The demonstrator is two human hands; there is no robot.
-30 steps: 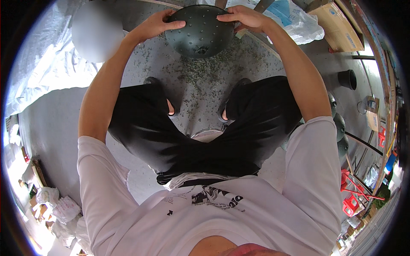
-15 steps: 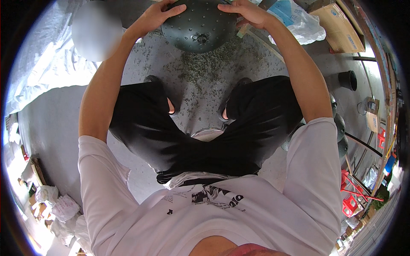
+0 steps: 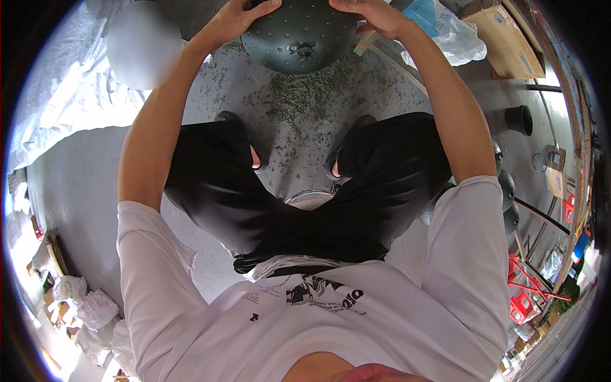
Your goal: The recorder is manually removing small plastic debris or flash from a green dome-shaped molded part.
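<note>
A large dark grey-green studded ball (image 3: 302,41) is at the top middle, cut off by the upper edge of the view. Small raised knobs dot its surface, and a rougher, puckered spot shows low on the near side. My left hand (image 3: 238,19) grips it from the left, thumb laid over its surface. From the right, my right hand (image 3: 377,18) holds it the same way, thumb on top and fingers bent around the side. The far side of the ball and some fingertips are out of sight.
Dark crumbs (image 3: 305,95) litter the grey floor between my feet. A whitish sheet (image 3: 76,83) spreads at left. A plastic bag (image 3: 455,38), a cardboard box (image 3: 503,41) and a black pot (image 3: 519,120) stand at right. Similar rounded dark balls (image 3: 506,191) lie beyond my right thigh.
The ball has shifted slightly away from me and a little to the right, with both hands moving along with it. My grip looks much the same.
</note>
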